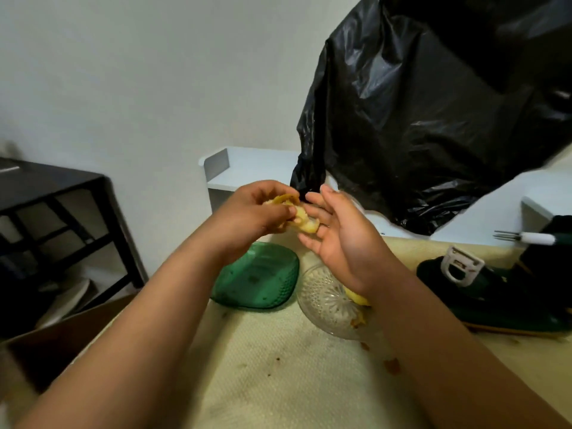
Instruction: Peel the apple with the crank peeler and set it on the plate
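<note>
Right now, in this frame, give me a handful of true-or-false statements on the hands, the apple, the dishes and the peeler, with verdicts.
1. The left hand grips the apple. True.
2. The apple rests on the green plate. False: it is held in the air above the table, and the plate looks bare.
3. The right hand is clenched in a fist. False: its fingers are spread open beside the apple.
4. The crank peeler stands to the right of the clear glass dish. True.
5. An apple is stuck on the peeler's prongs. False: the prongs are bare.
</note>
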The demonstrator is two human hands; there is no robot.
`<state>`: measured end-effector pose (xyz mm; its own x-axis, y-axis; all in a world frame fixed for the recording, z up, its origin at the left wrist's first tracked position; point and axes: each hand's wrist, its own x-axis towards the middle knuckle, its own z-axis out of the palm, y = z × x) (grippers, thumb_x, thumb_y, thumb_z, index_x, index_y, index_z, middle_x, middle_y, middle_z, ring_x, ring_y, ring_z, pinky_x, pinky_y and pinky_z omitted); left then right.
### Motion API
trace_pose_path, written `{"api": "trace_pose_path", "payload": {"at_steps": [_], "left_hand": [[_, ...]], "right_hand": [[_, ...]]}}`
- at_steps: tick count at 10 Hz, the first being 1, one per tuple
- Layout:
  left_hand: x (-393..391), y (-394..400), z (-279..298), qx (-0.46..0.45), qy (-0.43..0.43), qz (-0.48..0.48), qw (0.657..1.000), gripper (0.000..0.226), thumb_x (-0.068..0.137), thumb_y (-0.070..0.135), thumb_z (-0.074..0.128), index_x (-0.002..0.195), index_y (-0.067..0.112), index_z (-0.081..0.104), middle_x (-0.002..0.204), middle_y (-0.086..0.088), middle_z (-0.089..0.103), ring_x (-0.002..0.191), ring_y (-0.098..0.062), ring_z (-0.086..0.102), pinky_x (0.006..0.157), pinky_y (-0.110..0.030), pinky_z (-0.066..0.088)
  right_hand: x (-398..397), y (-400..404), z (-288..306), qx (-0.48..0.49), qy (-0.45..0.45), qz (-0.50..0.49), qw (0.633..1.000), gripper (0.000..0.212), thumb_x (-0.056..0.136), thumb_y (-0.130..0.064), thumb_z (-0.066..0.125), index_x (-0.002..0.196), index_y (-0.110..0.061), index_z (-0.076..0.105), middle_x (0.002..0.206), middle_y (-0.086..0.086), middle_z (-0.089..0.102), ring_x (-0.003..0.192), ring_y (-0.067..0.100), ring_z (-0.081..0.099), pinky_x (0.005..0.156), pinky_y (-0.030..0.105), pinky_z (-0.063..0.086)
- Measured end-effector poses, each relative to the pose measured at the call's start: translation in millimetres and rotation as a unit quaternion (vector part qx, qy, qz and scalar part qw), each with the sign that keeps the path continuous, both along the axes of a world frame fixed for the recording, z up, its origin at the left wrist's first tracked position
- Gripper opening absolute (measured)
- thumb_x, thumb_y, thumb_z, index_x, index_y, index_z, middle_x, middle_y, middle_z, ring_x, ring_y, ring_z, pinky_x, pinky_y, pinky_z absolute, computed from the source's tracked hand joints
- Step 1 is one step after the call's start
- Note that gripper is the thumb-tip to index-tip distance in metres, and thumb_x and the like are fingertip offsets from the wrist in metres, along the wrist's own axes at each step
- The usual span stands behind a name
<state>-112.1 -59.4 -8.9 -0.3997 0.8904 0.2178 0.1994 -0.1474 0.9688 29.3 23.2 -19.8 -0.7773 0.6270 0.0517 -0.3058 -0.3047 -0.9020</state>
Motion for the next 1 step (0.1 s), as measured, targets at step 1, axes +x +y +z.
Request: {"api": "trace_pose_path", "payload": {"at_steps": [1], "left_hand": [[-12.0, -19.3, 6.2, -0.123, 0.121, 0.004, 0.985, 0.027, 0.095, 0.006, 0.067, 0.120, 0.016, 0.069, 0.114, -0.011, 0.070, 0.088, -0.019, 0.069, 0.080, -0.031, 0.059]], "right_hand": [[-5.1, -10.2, -4.2, 0.076, -0.051, 0.015, 0.996, 0.020, 0.101, -0.030, 0.050, 0.108, -0.022, 0.067, 0.111, -0.002, 0.075, 0.105, 0.013, 0.069, 0.095, 0.036, 0.047]]}}
